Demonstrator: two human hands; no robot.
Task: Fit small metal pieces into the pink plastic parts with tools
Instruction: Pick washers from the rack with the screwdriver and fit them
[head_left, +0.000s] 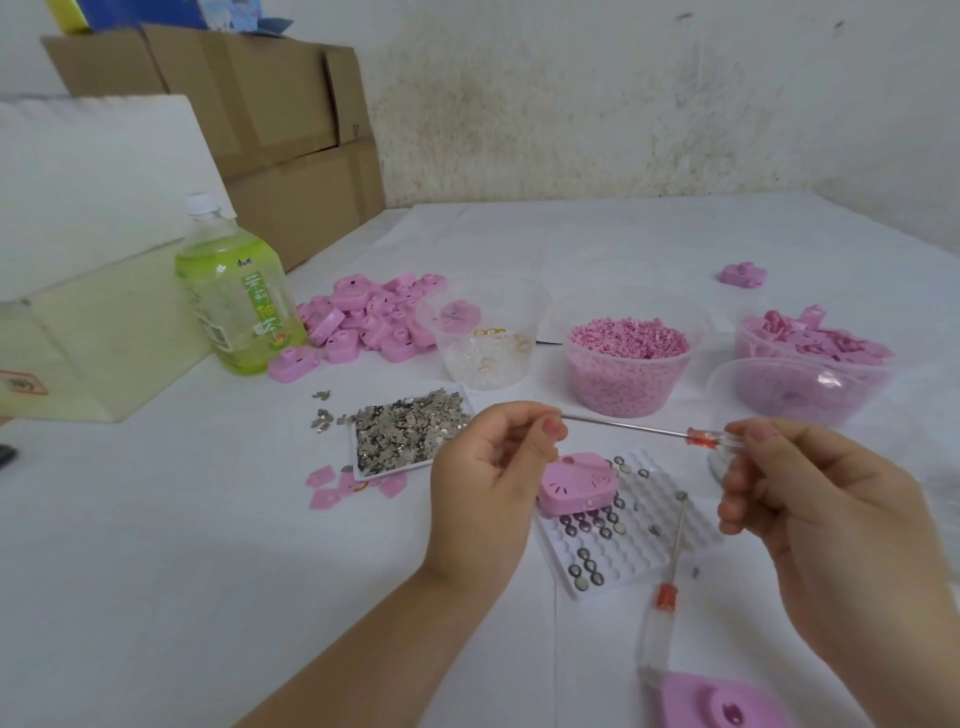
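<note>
A small manual assembly workstation of the piecework kind is shown. A tabletop (208, 519) covered in white sheeting is used as the work surface. Beyond the left hand (483, 483), small metal pieces (410, 431) are kept in a shallow tray (387, 472), with a heap of pink plastic parts (374, 322) farther out. Beyond the right hand (831, 519), clear tubs (618, 389) of pink components are set. One screwdriver (639, 428) is held between both hands, above a grid tray (639, 540). A second screwdriver (665, 603) lies on the tray's near edge. Stacked cardboard cartons (260, 114) are stored far to the left, against a stained, unfinished wall (623, 104).
</note>
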